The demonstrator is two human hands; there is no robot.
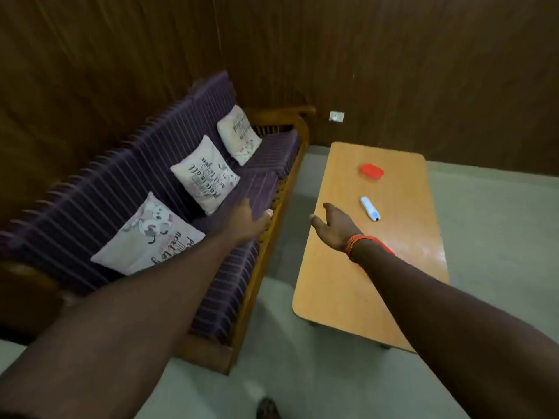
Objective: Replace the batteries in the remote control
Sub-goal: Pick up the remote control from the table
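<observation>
A white remote control (370, 208) with a blue end lies on the wooden coffee table (348, 282), near its middle. Beyond it sits a small red box (371, 171). My right hand (332, 226), with orange threads around the wrist, is stretched over the table's left edge, a little short and to the left of the remote, fingers apart and holding nothing. My left hand (246, 222) reaches out over the sofa's seat, also spread and holding nothing. No batteries are visible.
A purple striped sofa (127, 192) with a wooden frame and three printed cushions stands left of the table. A narrow strip of grey floor (287, 231) separates them. Dark wood panelling forms the walls, with a white socket (336, 116) low on the far wall.
</observation>
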